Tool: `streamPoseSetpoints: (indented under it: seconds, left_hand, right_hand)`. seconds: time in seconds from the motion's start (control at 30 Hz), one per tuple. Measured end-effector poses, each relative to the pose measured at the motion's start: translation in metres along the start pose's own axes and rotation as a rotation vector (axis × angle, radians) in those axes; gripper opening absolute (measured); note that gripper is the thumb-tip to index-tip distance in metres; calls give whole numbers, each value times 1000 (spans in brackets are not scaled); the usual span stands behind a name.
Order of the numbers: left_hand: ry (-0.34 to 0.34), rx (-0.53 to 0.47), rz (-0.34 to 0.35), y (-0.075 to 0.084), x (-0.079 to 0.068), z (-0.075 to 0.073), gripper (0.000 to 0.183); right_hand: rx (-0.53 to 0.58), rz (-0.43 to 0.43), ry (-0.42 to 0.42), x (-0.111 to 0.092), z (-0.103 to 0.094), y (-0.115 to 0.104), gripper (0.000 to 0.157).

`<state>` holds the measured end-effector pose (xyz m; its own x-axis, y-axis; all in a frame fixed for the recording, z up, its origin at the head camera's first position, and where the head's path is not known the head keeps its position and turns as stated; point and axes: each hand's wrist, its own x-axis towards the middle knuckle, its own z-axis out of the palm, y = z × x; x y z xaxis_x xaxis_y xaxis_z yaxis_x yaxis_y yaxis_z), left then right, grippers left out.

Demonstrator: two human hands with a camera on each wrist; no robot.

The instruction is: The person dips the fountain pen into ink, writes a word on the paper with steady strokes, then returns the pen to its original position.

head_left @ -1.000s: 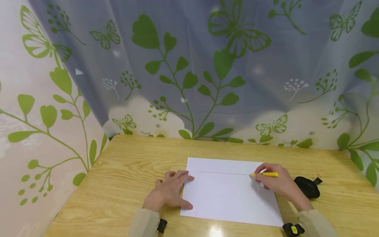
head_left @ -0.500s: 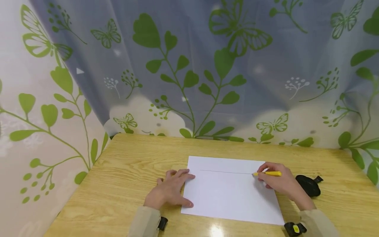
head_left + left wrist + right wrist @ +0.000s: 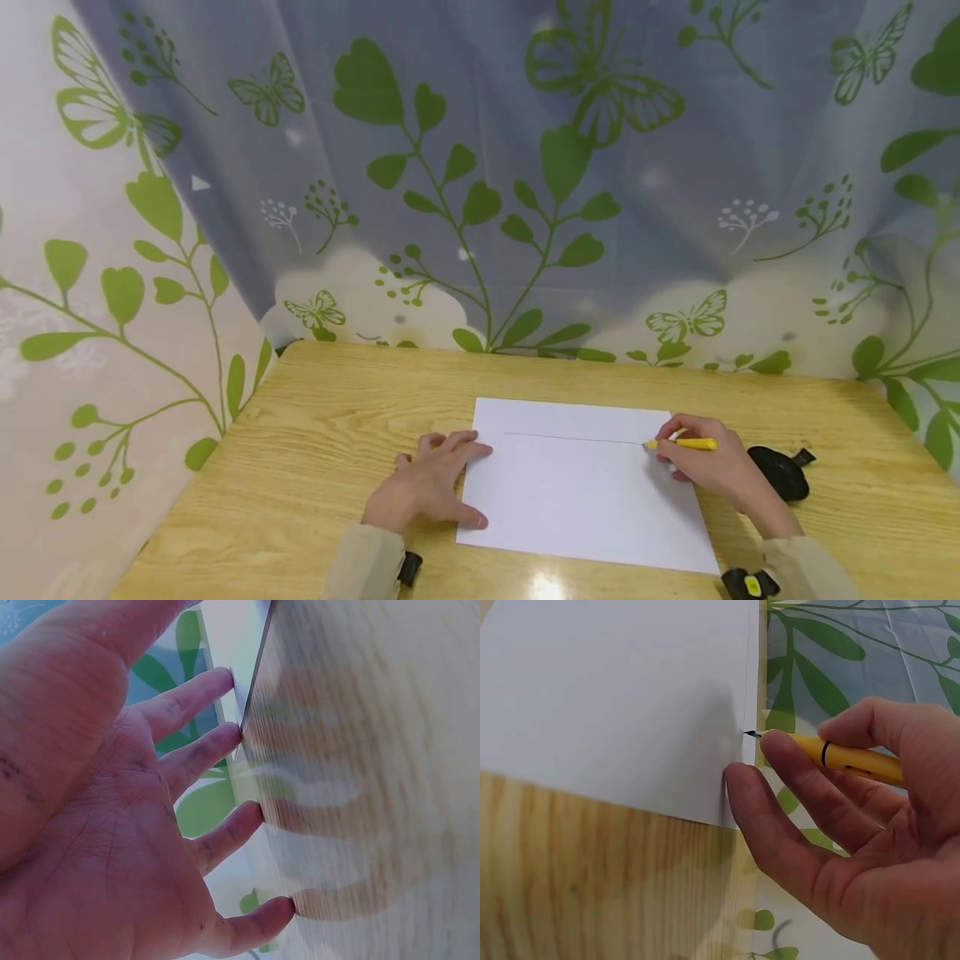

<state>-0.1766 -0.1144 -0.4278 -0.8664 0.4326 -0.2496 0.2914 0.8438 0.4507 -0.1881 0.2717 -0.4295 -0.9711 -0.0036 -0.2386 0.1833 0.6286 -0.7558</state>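
A white sheet of paper [image 3: 570, 500] lies on the wooden table, with one thin dark line [image 3: 573, 437] running across its upper part. My right hand [image 3: 701, 454] pinches a yellow fountain pen [image 3: 697, 444], whose nib meets the paper at the line's right end. In the right wrist view the dark nib [image 3: 751, 733] shows at the page, and the pen's barrel [image 3: 866, 763] runs back past the thumb. My left hand [image 3: 431, 483] is spread over the sheet's left edge, thumb and some fingertips on the paper. Other fingertips [image 3: 281, 907] touch the wood in the left wrist view.
A black rounded object [image 3: 780, 473] with a short tab lies right of the paper, close by the right forearm. The wooden table [image 3: 315, 417] reaches back to a blue and white curtain [image 3: 480, 167] with green leaves and butterflies. Black straps circle both wrists.
My right hand has moved slightly right with the fountain pen, and the drawn line has grown a little longer. The left hand stays in place on the sheet.
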Motion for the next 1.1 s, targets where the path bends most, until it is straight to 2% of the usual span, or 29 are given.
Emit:
streamPoseSetpoints:
  seconds: [0.4, 0.73, 0.9, 1.1]
  left_hand:
    - [8, 16, -2, 0, 0, 1, 88]
    - [2, 16, -2, 1, 1, 0, 87]
    - [9, 19, -5, 2, 1, 0, 87]
    - [7, 21, -9, 2, 1, 0, 87]
  right_hand:
    - [-8, -8, 13, -4, 1, 0, 25]
    - [37, -38, 53, -5, 0, 7, 33]
    - [67, -84, 75, -2, 3, 3, 33]
    - [86, -204, 94, 4, 11, -6, 28]
